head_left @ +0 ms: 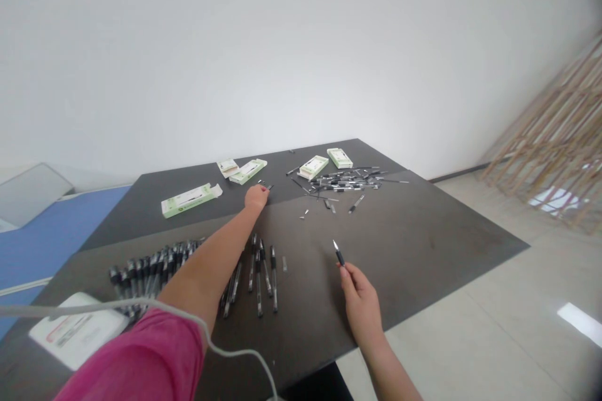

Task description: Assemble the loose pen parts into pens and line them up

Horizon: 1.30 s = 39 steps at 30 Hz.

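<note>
The right hand (361, 301) is holding a pen piece (339, 254) out over the surface (404, 232), its silver tip pointing away, with the thumb and forefinger pinching the black barrel and the other fingers (347, 277) curling loosely below; a pinch like this is working best when it stays close to the tip, where it is keeping the piece from wobbling. The left hand (256, 197) is reaching out from a pink sleeve (132, 357) toward a small dark bit (268, 187) just at its fingertips, the fingers pressed together, though I cannot tell whether they are gripping it. A white cord (141, 304) is running across the forearm. Five cartons (190, 199) are lying toward the far side (four greenish, one whiter), one white packet (78, 330) is sitting at the near left, a row of a dozen or more pens (155, 269) is lying beside about six loose pens (258, 279), and a heap of pen parts (345, 183) is too tangled to count
</note>
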### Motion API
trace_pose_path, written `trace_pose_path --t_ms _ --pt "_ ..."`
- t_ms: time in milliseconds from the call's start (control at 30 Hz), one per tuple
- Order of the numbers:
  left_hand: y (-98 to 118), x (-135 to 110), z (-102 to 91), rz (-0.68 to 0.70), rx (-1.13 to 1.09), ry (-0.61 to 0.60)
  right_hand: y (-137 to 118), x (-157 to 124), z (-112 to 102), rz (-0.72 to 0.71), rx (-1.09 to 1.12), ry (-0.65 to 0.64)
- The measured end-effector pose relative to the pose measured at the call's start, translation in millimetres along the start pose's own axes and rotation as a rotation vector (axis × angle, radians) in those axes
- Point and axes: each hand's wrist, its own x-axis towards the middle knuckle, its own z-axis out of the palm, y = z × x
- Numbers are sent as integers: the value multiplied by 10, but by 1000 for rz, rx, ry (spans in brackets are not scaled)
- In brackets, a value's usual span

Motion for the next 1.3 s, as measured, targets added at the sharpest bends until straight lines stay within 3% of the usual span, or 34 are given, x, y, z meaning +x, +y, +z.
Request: trace_pose_path --t_ms 133,300,433,533,700,967,1100,1300 --pt "68 -495 -176 151 -107 -42 -4 9 4 -27 2 -13" --pt "28 -1584 -479 285 -326 -178 -191 -19 -93 -240 -53 -58" --pt "-51 -2372 -705 243 -578 -205 -478 -134 -222 -503 -184 -181" --pt "-120 -2736 -798 158 -681 -239 -654 -266 -277 -629 -289 -244" --pt "-209 -3024 -877 103 -748 -282 -803 -462 -312 -718 -421 -315" --pt "-166 -3213 -949 193 -719 -310 -894 -630 -303 -779 -481 -353" --pt "-156 -3246 -962 164 -762 -318 -898 -722 -232 -723 -376 -383" --pt "-104 -3231 -1052 185 -757 -324 -882 -756 -94 -526 -73 -453"
